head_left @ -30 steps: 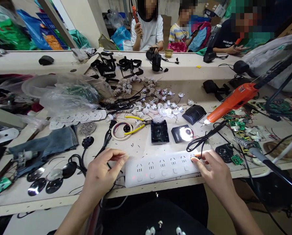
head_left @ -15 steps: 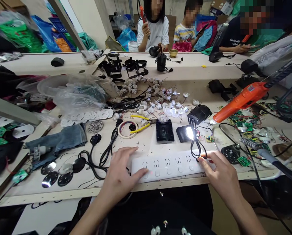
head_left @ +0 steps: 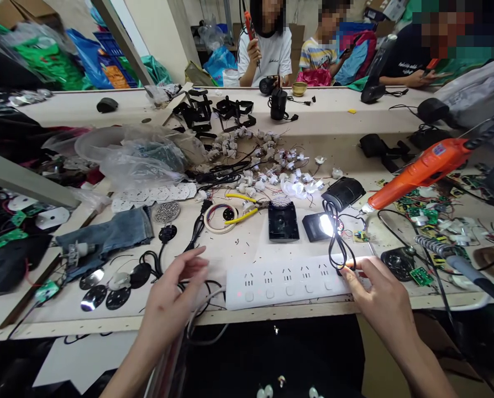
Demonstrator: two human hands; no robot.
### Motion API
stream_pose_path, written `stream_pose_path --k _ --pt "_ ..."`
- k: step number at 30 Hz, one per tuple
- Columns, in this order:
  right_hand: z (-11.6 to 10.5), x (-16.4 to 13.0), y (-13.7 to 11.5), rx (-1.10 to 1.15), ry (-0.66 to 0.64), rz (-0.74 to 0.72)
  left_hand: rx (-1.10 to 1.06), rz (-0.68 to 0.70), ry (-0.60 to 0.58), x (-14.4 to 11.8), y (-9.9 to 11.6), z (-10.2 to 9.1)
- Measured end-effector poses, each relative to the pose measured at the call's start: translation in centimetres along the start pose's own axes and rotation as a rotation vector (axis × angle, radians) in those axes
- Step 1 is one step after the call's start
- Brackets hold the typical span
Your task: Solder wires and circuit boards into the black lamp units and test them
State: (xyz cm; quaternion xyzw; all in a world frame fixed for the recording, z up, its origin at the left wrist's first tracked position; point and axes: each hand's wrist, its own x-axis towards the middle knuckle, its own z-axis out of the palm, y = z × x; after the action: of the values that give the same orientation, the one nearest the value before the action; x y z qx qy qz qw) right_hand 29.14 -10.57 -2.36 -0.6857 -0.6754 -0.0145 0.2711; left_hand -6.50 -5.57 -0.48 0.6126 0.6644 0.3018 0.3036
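A white power strip [head_left: 289, 290] with several sockets and switches lies along the front edge of the table; a small red light glows at its left end. At its right end my right hand [head_left: 382, 287] has thumb and fingers closed on the dark plug [head_left: 341, 271] of a looped black cord [head_left: 334, 243]. Whether the plug sits in a socket is hidden. That cord lies by a black lamp housing [head_left: 316, 228] with a bright white light. Left of the strip, my left hand [head_left: 174, 290] is empty, fingers apart, over black cables [head_left: 151, 260].
An orange electric screwdriver [head_left: 416, 174] hangs at the right. Behind the strip are an open black case [head_left: 283, 224], yellow-handled pliers [head_left: 247, 215], a tape roll [head_left: 220, 217] and many small white parts [head_left: 297, 185]. Green circuit boards [head_left: 421, 213] lie right. People sit across the table.
My left hand has come off the strip's left end and moved left. My right hand stays at the right end with the plug. The whole view has shifted slightly.
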Motion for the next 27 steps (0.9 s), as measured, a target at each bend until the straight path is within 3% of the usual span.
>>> stream_pose_path --k 5,10,13,18,23,27 --pt "0.1 0.0 0.1 0.025 -0.02 0.009 0.031 -0.06 0.012 -0.4 0.8 0.3" --pt "0.4 -0.2 0.1 0.007 -0.034 0.044 0.21 0.263 -0.095 -0.1 0.3 3.1" --pt "0.4 -0.3 0.1 0.025 -0.026 0.051 0.29 0.307 -0.169 0.1 0.0 4.1" --pt "0.4 -0.2 0.0 0.055 -0.03 0.056 0.336 0.345 -0.234 -0.2 0.2 4.3" --pt "0.3 -0.2 0.0 0.065 -0.023 0.041 0.246 0.326 -0.283 -0.1 0.4 4.2" --pt "0.2 -0.2 0.0 0.064 -0.025 0.056 0.241 0.381 -0.313 -0.1 1.4 4.4"
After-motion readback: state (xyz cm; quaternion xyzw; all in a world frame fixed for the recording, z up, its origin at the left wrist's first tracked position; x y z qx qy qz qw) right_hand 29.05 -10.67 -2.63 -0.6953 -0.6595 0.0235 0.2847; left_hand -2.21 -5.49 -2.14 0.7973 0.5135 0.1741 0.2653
